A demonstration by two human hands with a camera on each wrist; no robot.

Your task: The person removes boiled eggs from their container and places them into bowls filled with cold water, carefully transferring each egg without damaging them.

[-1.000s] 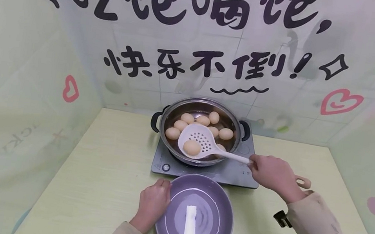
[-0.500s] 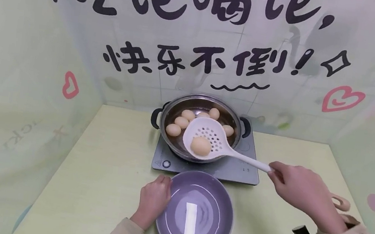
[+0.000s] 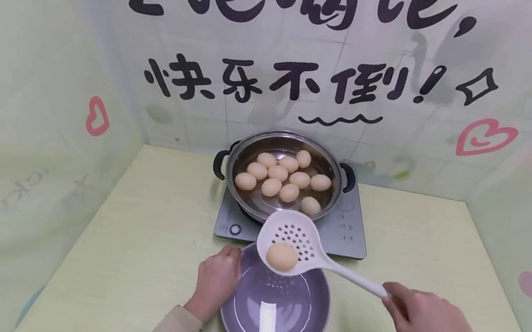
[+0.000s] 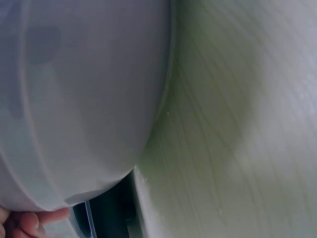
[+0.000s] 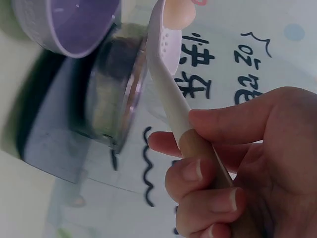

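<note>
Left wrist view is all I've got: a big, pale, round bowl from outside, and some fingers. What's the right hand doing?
Observer: The right hand is gripping a white slotted spoon with a wide, rounded head.

Operator: Ooh, is anything sitting on it?

Observer: Yes, one light-brown, oval egg.

Operator: Are there any more eggs?

Observer: Yes, eleven more eggs show in the round, silver metal pot.

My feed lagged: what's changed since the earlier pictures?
The right hand has drawn the perforated spoon, carrying one egg, back from over the pot to above the far side of the bowl. Nothing was let go. The left hand stays at the bowl's rim; the pot stays put.
</note>
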